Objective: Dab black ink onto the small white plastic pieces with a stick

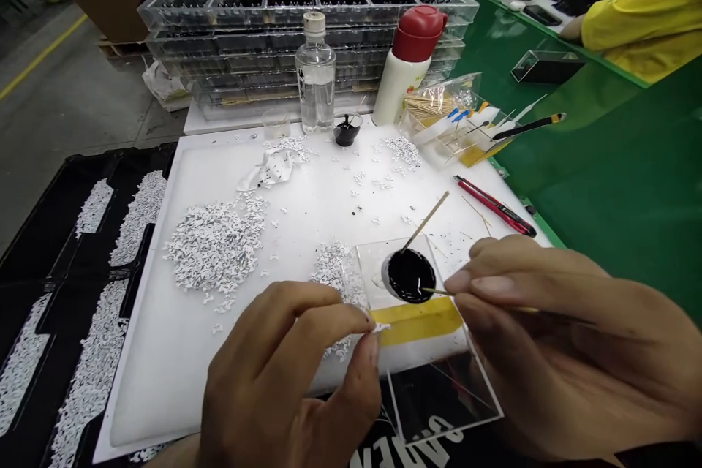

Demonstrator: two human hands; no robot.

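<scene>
Between the thumb and fingertips of my left hand [290, 373] a small white plastic piece [382, 327] is pinched. My right hand [570, 336] grips a thin wooden stick [439, 292], its tip at the black paint in a small cup [409, 276]. Another wooden stick [428, 219] leans out of that cup. The cup stands on a clear acrylic plate [367, 256] with yellow tape [417, 322] across it. Left of the plate lies a small pile of white pieces [336, 263], partly behind my left hand.
A larger pile of white pieces [216, 245] covers the board's left side. Behind stand a clear bottle [316, 80], a black paint cup [346, 131], a red-capped flask [409, 62] and stacked trays [180, 36]. A red cutter [493, 205] lies right. A person's yellow sleeve [647, 22] shows beyond the green partition.
</scene>
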